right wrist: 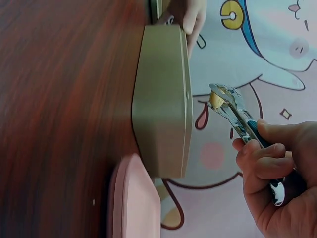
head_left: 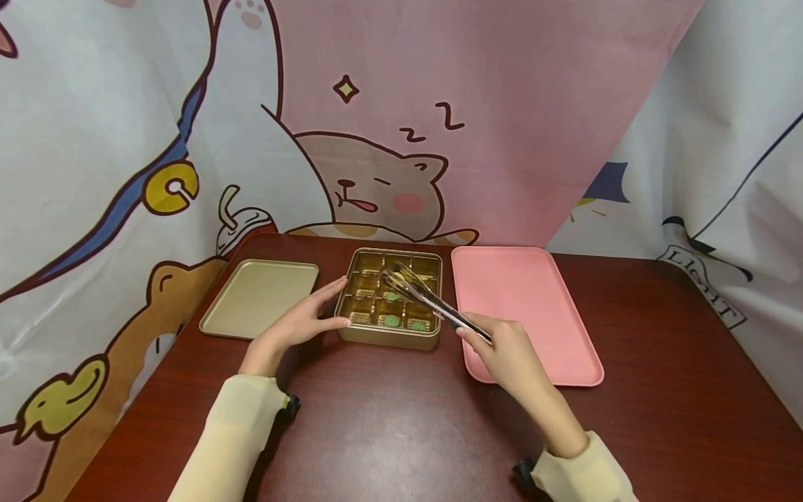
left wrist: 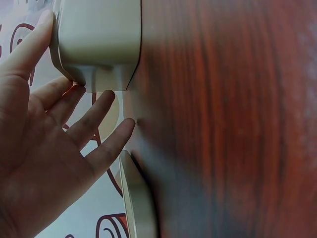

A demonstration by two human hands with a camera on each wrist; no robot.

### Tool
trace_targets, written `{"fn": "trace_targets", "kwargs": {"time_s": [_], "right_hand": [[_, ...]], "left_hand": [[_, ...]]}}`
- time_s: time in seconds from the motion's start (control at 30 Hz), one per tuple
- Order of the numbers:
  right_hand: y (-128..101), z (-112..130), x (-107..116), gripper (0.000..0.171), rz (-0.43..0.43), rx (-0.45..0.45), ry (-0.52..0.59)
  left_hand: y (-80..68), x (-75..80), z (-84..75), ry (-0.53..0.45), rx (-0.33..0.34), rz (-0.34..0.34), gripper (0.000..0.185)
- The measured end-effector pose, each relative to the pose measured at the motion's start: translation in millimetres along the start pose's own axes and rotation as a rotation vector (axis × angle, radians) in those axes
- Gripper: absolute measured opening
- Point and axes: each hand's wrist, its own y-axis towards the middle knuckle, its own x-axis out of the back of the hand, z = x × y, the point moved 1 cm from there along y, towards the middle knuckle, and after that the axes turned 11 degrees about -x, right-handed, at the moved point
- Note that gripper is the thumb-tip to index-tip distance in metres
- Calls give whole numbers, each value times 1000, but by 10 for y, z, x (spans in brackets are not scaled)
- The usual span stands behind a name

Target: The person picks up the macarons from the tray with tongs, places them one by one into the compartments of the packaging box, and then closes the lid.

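Head view: a person's right hand (head_left: 509,352) holds metal tongs (head_left: 426,296) over a gold compartment tin (head_left: 389,298) at the centre of a dark wooden table (head_left: 401,418), the tong tips hovering above the tin's middle cells with a small yellow piece between them. The tin holds several green and gold sweets in its near rows. The left hand (head_left: 301,322), fingers straight, rests against the tin's 9 o'clock wall. A gold lid (head_left: 260,296) lies flat at the tin's 9 o'clock, just beside it; a pink tray (head_left: 523,307) lies at its 3 o'clock. A cartoon-cat curtain (head_left: 376,139) hangs behind the table.

Left wrist view: the left hand (left wrist: 44,163) is spread wide, its grip holding nothing (the thumb lies along the tin (left wrist: 99,39) wall, the fingertips (left wrist: 126,126) near its corner). The gold lid's edge (left wrist: 138,198) shows below the fingers, the table (left wrist: 228,119) beyond.

Right wrist view: the right hand (right wrist: 277,183) curls its grip tightly round the tongs (right wrist: 237,116), whose tips pinch a small yellow sweet (right wrist: 216,100) clear of the tin (right wrist: 163,104) rim. The pink tray (right wrist: 133,203) sits just beside the tin; the other hand's fingers (right wrist: 194,17) touch the tin's far side.
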Motion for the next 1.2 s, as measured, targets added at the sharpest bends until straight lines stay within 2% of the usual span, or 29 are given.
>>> {"fn": "trace_targets", "kwargs": {"time_s": [0.5, 0.97, 1.2], "right_hand": [[-8, 233, -223, 30, 150, -23, 15], [-2, 225, -320, 38, 194, -12, 20], [15, 156, -241, 34, 157, -19, 46]], "left_hand": [[2, 4, -28, 15, 2, 0, 86], [6, -7, -27, 0, 4, 1, 85], [-6, -8, -20, 1, -8, -4, 86]]}}
